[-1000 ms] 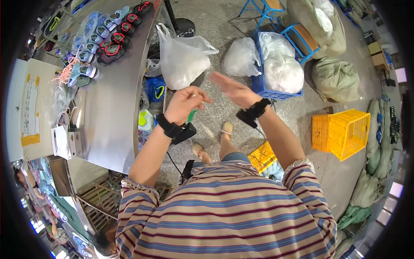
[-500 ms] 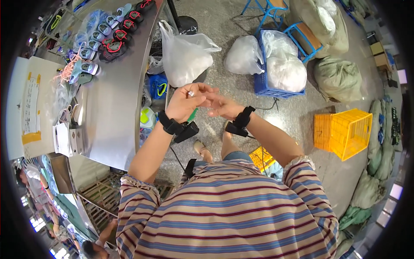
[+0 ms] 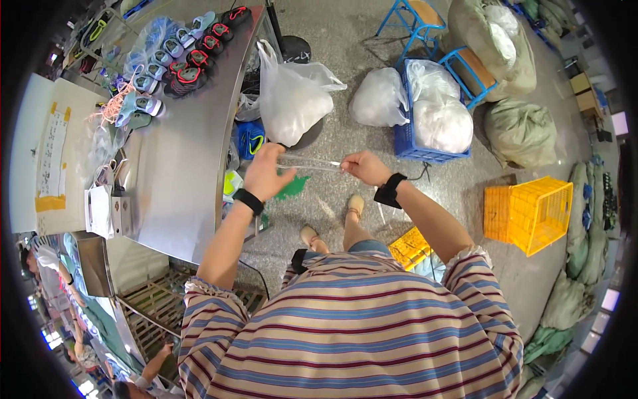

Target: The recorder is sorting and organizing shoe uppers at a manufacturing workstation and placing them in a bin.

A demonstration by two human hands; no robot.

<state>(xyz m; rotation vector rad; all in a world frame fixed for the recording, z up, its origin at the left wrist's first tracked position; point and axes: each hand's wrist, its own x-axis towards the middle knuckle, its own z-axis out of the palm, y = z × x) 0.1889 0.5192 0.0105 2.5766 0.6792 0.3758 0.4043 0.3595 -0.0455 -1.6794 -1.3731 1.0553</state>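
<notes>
White-ish lace or cord (image 3: 311,163) is what I've got in the head view, pulled straight between both hands above the floor, just off the steel table (image 3: 179,166) edge. Left hand (image 3: 267,174) is curled around 1 end, fingers closed on it; right hand (image 3: 359,165) pinches the other end between thumb and fingertips. Both wrists wear dark bands. Progress, as I read it: the cord is out and tensioned, but it isn't threaded into anything I can see, and no shoe is in either hand, so I'd call the work early for this piece. Small shoes (image 3: 178,58) sit in a row at the far end of the table, with loose pink laces (image 3: 113,106) near them; can't tell which are finished. Containers: blue crate (image 3: 417,141) on the floor holds 2 stuffed white bags; another white plastic bag (image 3: 292,100), full, stands by the table corner, and 1 more white bag (image 3: 379,98) lies beside the crate. Yellow mesh basket (image 3: 526,211) to my right looks empty. A smaller yellow crate (image 3: 411,247) sits near the feet, contents hidden by the torso. Big greenish sacks (image 3: 518,130) are piled toward the far right, closed, fill not visible.
</notes>
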